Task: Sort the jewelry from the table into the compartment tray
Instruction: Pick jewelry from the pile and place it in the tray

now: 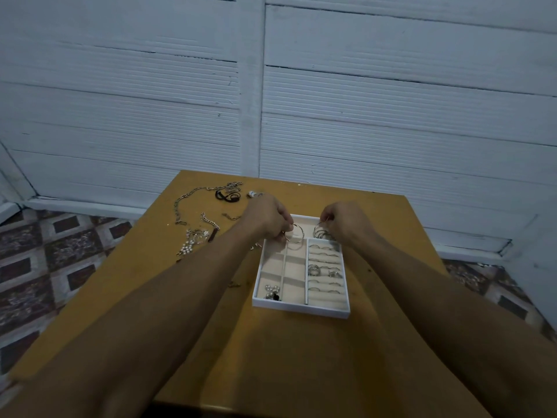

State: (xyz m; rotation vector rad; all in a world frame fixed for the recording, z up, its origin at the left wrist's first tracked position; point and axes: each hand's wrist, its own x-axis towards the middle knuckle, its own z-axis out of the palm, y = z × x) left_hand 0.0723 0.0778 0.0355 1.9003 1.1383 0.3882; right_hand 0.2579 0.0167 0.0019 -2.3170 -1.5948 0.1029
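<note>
A white compartment tray sits in the middle of the yellow table. Rings line its right-hand slots, and pearl pieces lie in its near left compartment. My left hand pinches a thin silver hoop over the tray's far left compartment. My right hand pinches another silver hoop over the far right compartment, where more hoops lie. Chains and necklaces are spread on the table's far left.
A black item and a small silver piece lie near the table's far edge. A pearl cluster lies left of my left forearm. A white panelled wall stands behind the table; patterned floor tiles show on both sides.
</note>
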